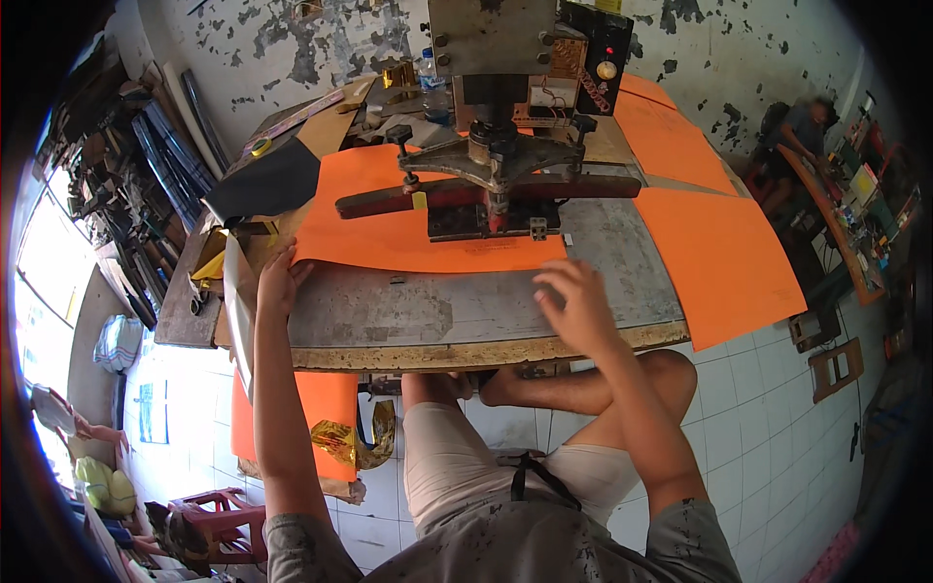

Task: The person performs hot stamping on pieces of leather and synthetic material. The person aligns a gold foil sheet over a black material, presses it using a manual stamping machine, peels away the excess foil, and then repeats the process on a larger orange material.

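Note:
A large orange sheet (369, 214) lies on the grey table board, its middle and right part under the head of a heavy press (496, 160). My left hand (279, 280) is at the sheet's near left corner, with the edge between thumb and fingers. Close to the near right corner, my right hand (575, 303) hovers over the board with thumb and fingers apart and nothing between them. Its fingertips are next to the sheet's edge; whether they touch it cannot be made out. Part of the sheet is hidden behind the press's dark bar and plate.
More orange sheets (719, 262) lie on the right. At the left are a black sheet (267, 183) and gold foil (219, 260). A bottle (433, 87) and a control box (604, 60) stand behind. Orange stock (335, 389) is below the table. A person (805, 126) sits far right.

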The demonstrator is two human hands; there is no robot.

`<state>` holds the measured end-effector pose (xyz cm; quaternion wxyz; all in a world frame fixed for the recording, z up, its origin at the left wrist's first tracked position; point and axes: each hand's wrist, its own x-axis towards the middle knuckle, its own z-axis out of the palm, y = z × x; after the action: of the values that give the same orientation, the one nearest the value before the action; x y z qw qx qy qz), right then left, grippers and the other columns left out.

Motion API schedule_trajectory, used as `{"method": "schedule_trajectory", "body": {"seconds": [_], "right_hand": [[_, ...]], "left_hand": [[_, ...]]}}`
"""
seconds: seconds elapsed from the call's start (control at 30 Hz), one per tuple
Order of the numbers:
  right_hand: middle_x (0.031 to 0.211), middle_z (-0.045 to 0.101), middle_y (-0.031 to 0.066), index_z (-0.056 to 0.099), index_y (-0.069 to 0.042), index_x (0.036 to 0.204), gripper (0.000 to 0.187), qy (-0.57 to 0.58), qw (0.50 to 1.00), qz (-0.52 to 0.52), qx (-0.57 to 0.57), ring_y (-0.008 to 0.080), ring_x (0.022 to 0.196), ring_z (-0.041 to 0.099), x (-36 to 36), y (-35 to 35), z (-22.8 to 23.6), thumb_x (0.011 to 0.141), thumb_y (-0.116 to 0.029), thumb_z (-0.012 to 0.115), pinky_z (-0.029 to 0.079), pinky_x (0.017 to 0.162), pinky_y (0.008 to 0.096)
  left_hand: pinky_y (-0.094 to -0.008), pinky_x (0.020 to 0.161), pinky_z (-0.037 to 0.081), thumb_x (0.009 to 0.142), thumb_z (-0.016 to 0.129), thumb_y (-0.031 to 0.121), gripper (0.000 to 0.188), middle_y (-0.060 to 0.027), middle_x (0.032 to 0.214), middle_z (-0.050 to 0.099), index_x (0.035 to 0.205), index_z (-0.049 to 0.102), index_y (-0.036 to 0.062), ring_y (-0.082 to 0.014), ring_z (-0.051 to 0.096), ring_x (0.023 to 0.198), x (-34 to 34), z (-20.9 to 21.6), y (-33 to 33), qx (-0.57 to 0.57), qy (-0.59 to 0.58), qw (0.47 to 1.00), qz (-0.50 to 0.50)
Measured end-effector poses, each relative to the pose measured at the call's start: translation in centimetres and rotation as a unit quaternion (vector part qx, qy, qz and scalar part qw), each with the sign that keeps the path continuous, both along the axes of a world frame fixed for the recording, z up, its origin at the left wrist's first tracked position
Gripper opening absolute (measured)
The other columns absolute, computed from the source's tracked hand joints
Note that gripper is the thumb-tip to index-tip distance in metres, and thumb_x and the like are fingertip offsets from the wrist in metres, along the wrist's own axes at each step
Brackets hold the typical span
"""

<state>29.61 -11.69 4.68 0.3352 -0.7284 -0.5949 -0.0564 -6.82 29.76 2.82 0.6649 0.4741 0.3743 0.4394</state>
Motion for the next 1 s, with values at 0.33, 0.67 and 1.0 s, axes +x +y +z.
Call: {"method": "schedule_trajectory", "body": {"seconds": [0.33,0.67,1.0], "right_hand": [[0.160,0.045,0.0238,0.062,0.007,0.139,0.051,-0.086,0.996,-0.017,-0.012,0.0419,0.145,0.045,-5.8,5.3,-2.4,0.104,-0.029,0.064,0.035,0.122,0.0536],[0.160,0.047,0.0182,0.059,0.012,0.141,0.053,-0.141,0.988,-0.060,-0.012,0.0364,0.145,0.046,-5.6,5.6,-2.0,0.107,-0.028,0.058,0.038,0.118,0.0506],[0.156,0.054,0.0150,0.063,0.010,0.137,0.051,-0.145,0.989,0.021,-0.014,0.0327,0.142,0.050,-8.9,-0.2,-0.9,0.106,-0.030,0.060,0.040,0.115,0.0495]], "left_hand": [[-0.0350,0.095,0.060,0.112,0.055,0.018,0.037,-0.0061,0.134,0.067,0.146,0.059,0.0042,-0.0193,0.071,0.106,-0.2,-0.7,2.1,-0.047,-0.066,0.997,-0.011],[-0.0326,0.083,0.061,0.111,0.056,0.018,0.035,-0.0078,0.122,0.072,0.141,0.061,0.0014,-0.0180,0.073,0.094,-1.1,0.6,-1.3,0.036,0.006,0.999,0.038],[-0.0256,0.058,0.054,0.108,0.063,0.026,0.033,-0.0090,0.111,0.074,0.133,0.070,0.0061,-0.0084,0.067,0.078,-4.3,3.1,-10.4,0.243,0.324,0.896,0.181]]}}
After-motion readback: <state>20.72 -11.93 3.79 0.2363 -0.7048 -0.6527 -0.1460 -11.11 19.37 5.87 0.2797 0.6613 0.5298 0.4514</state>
